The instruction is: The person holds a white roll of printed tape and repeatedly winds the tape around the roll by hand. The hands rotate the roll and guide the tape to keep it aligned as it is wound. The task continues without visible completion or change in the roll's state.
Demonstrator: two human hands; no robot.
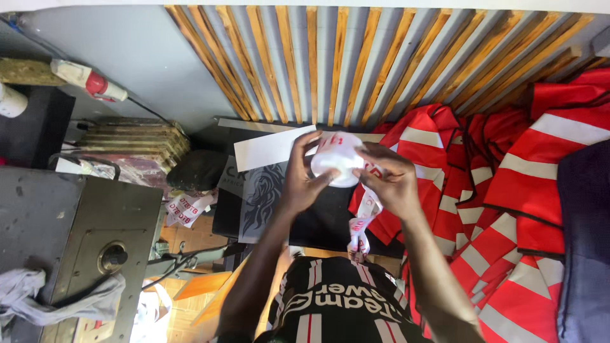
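Both hands are up on the white tape roll (pixel 337 166), left hand (pixel 304 181) gripping its near side, right hand (pixel 389 180) pinching the printed strip (pixel 362 219) hanging down. Red reflective vests (pixel 508 190) crowd the right; a dark board (pixel 318 219) lies beneath.

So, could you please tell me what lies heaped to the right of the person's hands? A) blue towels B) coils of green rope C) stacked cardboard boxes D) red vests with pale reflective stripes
D: a heap of red vests with pale reflective stripes fills the right side, beside the right hand and left hand, which together hold a white roll of printed tape.
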